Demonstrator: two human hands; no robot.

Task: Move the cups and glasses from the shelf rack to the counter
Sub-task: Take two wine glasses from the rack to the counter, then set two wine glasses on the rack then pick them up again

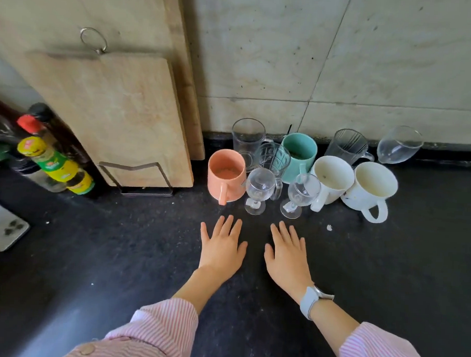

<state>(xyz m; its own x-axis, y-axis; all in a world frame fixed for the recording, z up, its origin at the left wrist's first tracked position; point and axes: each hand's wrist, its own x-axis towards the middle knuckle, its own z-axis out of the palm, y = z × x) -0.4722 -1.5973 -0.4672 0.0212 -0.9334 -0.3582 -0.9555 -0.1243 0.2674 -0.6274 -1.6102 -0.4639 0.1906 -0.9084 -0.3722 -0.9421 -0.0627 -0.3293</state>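
Cups and glasses stand grouped on the black counter (144, 255) by the wall. An orange mug (226, 175) is leftmost, a teal mug (298, 156) behind, and two white mugs (332, 180) (371, 188) to the right. Two small stemmed glasses (258, 190) (299, 194) stand in front. Clear glass mugs (248, 138) (274, 159) (347, 146) sit at the back, and a stemless glass (399, 145) lies tilted far right. My left hand (222, 248) and my right hand (287, 253) rest flat on the counter, fingers spread, holding nothing. No shelf rack is in view.
Two wooden cutting boards (118, 114) lean against the wall in a wire holder (145, 179) at the left. Sauce bottles (54, 165) stand at the far left. A white phone (3, 227) lies face down near the left edge.
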